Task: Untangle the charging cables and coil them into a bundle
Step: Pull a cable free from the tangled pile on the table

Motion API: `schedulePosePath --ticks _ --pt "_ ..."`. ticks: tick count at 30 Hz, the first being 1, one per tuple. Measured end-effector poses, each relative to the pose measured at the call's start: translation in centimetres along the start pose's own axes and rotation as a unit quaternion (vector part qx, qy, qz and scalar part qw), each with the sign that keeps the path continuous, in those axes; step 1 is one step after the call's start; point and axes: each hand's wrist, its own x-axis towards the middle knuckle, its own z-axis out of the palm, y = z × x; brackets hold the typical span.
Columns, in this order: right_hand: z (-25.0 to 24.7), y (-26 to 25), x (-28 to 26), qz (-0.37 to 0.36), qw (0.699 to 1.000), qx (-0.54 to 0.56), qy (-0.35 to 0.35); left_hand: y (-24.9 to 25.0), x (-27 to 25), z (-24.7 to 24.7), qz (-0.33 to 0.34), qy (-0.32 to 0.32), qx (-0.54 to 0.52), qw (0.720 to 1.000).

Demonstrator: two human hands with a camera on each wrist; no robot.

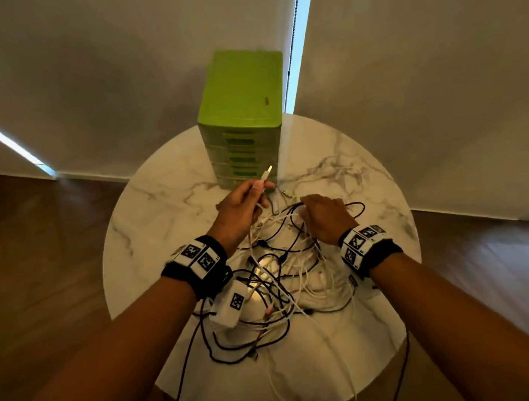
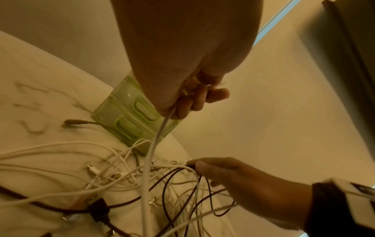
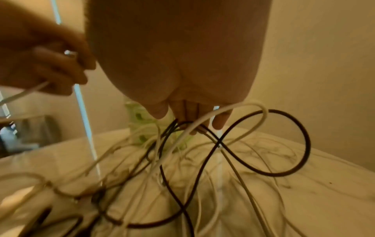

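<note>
A tangle of black and white charging cables (image 1: 278,280) lies spread over the round marble table (image 1: 151,214). My left hand (image 1: 241,205) is raised above the tangle and grips a white cable (image 2: 154,144) near its plug (image 1: 267,172), which points up and away. The cable hangs down from that fist into the pile. My right hand (image 1: 324,218) is lower, on the right of the tangle, and pinches a few black and white strands (image 3: 182,126) lifted off the table. A black loop (image 3: 288,141) and a white loop (image 3: 261,112) hang from its fingers.
A green plastic drawer unit (image 1: 243,117) stands at the table's far edge, just behind the hands. A white tagged box (image 1: 233,302) hangs under my left wrist. Some cables drop over the table's near edge (image 1: 402,356). Wooden floor surrounds the table.
</note>
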Motion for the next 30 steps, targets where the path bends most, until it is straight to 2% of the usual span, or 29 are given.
schedulePosePath --ticks 3,5,7,11,13,14,16,20,22,25,27,28,30 --pt "1.9 1.1 -1.3 -0.041 0.998 -0.028 -0.044 -0.8 1.2 1.1 -0.01 -0.004 0.003 1.0" --pt "2.3 2.0 -1.6 -0.057 0.993 -0.014 -0.105 -1.5 2.0 1.6 -0.018 -0.009 0.013 1.0" --pt "1.7 2.7 -0.5 -0.036 0.986 0.046 -0.156 -2.1 2.6 1.9 -0.021 -0.022 0.031 0.999" --pt "1.0 4.3 4.0 0.074 0.979 0.171 -0.083 -3.0 3.0 2.2 -0.022 -0.033 0.051 0.998" --pt "1.6 4.5 5.8 0.125 0.98 0.124 -0.091 -3.2 3.0 2.1 -0.022 -0.036 0.052 0.998" --pt "2.0 4.5 6.4 0.141 0.979 0.094 -0.116 -3.2 3.0 2.0 -0.023 -0.038 0.053 0.998" --pt "2.9 4.3 7.1 0.149 0.976 0.066 -0.145 -3.2 3.1 1.5 -0.025 -0.041 0.052 0.998" --pt "4.0 4.5 7.5 0.147 0.981 0.042 -0.118 -3.2 3.2 0.9 -0.058 -0.032 0.026 0.997" --pt "3.5 4.6 7.3 0.181 0.976 0.045 -0.111 -3.1 3.0 0.9 -0.068 -0.028 0.021 0.997" --pt "1.9 5.4 7.1 0.247 0.96 0.108 -0.079 -3.0 2.8 1.1 -0.076 -0.031 0.017 0.996" --pt "0.3 5.7 6.4 0.259 0.952 0.151 -0.062 -2.8 2.6 1.4 -0.079 -0.032 0.009 0.996" --pt "-0.4 5.5 5.9 0.256 0.95 0.171 -0.042 -2.7 2.5 1.6 -0.081 -0.03 0.004 0.996" --pt "-1.5 4.8 4.0 0.218 0.948 0.226 0.049 -2.3 2.3 2.1 -0.084 -0.024 -0.018 0.996"
